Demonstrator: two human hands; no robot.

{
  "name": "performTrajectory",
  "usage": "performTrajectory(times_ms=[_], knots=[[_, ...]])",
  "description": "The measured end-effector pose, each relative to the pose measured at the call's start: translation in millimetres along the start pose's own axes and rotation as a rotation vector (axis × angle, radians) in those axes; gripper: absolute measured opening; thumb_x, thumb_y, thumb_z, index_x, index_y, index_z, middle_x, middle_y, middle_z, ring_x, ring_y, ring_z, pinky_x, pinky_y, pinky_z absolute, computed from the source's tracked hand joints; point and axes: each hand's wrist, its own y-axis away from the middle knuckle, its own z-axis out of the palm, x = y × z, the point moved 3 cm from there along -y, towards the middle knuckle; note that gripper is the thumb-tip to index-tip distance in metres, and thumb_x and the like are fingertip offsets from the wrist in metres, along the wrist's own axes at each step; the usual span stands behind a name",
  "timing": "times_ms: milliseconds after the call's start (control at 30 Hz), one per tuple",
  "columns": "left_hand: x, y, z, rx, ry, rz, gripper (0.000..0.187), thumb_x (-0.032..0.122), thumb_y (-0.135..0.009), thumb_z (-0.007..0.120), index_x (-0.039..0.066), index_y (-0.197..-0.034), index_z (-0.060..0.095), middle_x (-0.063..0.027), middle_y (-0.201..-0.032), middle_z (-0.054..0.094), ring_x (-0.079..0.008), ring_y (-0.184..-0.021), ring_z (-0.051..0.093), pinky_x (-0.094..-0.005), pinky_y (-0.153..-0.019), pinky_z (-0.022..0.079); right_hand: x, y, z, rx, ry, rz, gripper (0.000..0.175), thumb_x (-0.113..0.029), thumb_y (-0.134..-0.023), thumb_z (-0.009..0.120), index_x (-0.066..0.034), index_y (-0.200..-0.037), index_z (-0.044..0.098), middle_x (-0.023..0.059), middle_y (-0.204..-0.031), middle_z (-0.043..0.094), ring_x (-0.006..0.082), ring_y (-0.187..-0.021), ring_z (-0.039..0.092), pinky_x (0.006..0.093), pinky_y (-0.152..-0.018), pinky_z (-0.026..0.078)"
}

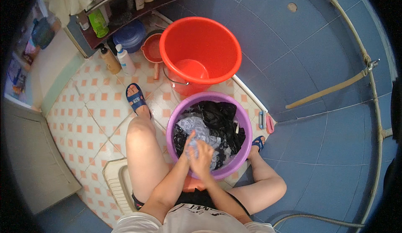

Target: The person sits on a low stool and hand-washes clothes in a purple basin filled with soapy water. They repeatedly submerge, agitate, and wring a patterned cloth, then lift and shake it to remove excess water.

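Note:
Between my legs stands a purple plastic basin with wet laundry in it. My left hand and my right hand are pressed together over the near part of the basin. Both grip a light blue patterned cloth, bunched between the palms. Its far end spreads onto the other clothes, and the held part is mostly hidden by my fingers. Black garments fill the far and right side of the basin. A dark patterned fabric shows along the left, and some water is visible near the right wall.
An upright red bucket stands just beyond the basin. Left of it are a red dipper, a blue basin and two pump bottles. Scrub brushes lie by the tiled wall. A squat toilet is at my left.

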Motion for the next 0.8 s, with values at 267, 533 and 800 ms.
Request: performTrajectory(times_ms=[267,533,800], knots=[[-17,13,55,0.476,-0.561,0.084,0.030,0.025,-0.088,0.052,0.003,-0.108,0.052,-0.0057,-0.102,0.059,-0.0170,-0.092,0.057,-0.0320,-0.083,0.044,164,-36,2,-0.157,0.136,0.518,0.023,-0.017,-0.081,0.049,-0.0050,-0.098,0.058,0.0232,-0.090,0.059,0.0397,-0.085,0.057,0.0442,-0.072,0.045],[-16,20,18,0.626,-0.839,-0.217,0.083,0.043,-0.087,0.049,0.011,-0.140,-0.005,-0.0136,-0.145,0.009,-0.0327,-0.130,0.021,-0.0422,-0.103,0.026,193,18,25,-0.040,0.156,0.313,0.039,-0.029,-0.086,0.049,-0.0087,-0.119,0.050,0.0192,-0.108,0.050,0.0354,-0.094,0.049,0.0423,-0.083,0.039],[-15,18,6,0.656,-0.876,-0.334,0.063,0.039,-0.089,0.045,0.015,-0.140,0.018,-0.0055,-0.145,0.019,-0.0292,-0.128,0.025,-0.0397,-0.100,0.027,271,25,84,-0.369,0.072,0.955,0.056,-0.026,-0.074,0.062,-0.0034,-0.121,0.042,0.0201,-0.117,0.048,0.0357,-0.105,0.048,0.0454,-0.088,0.037]])
